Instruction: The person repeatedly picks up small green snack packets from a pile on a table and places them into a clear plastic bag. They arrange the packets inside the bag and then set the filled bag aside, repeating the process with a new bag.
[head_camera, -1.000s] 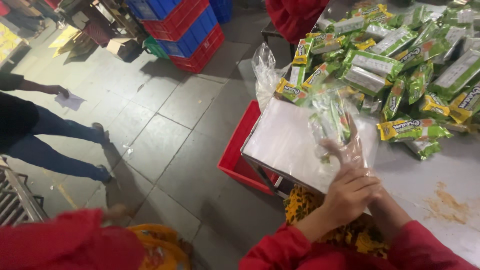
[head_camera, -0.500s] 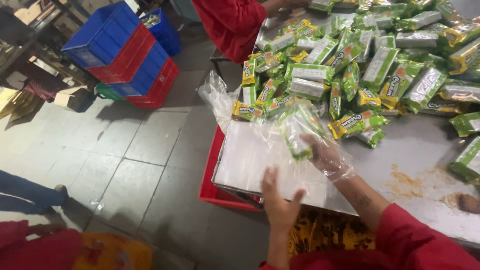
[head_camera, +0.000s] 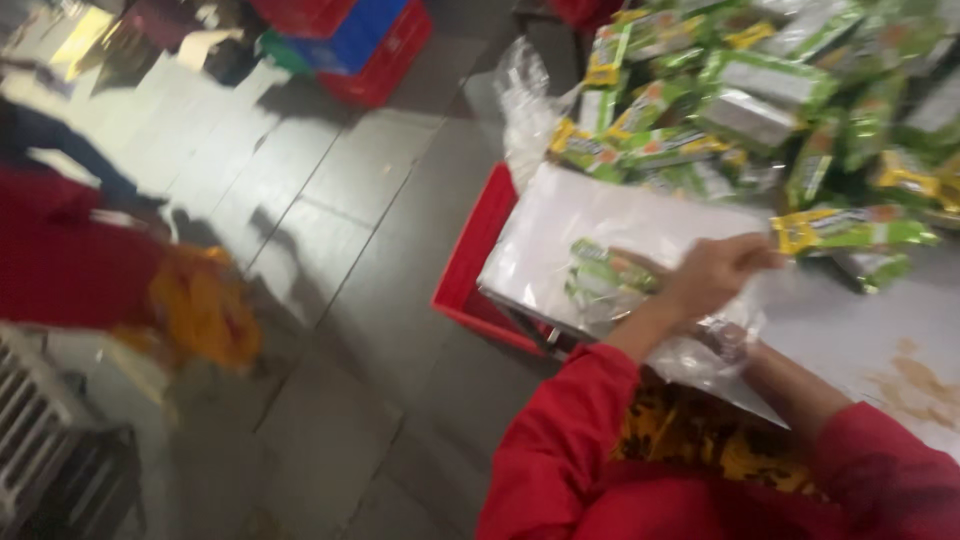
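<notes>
A green and yellow foil snack packet (head_camera: 607, 275) is seen lying inside a clear, crinkled plastic bag (head_camera: 640, 300) that is spread over the pale grey surface (head_camera: 860, 320). The left hand (head_camera: 715, 275) is laid over the bag with its fingers (head_camera: 760, 258) stretched out and pointing away from the body, towards the heap of packets; they appear pressed flat on the film rather than curled round anything, though motion blur leaves this uncertain. The packet lies just to the left of those fingers, close by the heel of the hand, with its long axis running roughly left to right, somewhat tilted. The right hand (head_camera: 728, 340) is found just below and nearer the body than the left fingers, wrapped in the clear film; whether its fingers are closed on the film cannot be told, since they are hidden by plastic and by the left wrist. The left hand is judged to be the nearer to the bagged packet. Beyond the left fingertips, touching or nearly so, a single green and yellow packet (head_camera: 850, 230) lies apart from the large heap of similar green packets (head_camera: 760, 90) farther off. A red plastic crate (head_camera: 470, 270) stands on the floor, well to the left of both hands, under the edge of the surface.
</notes>
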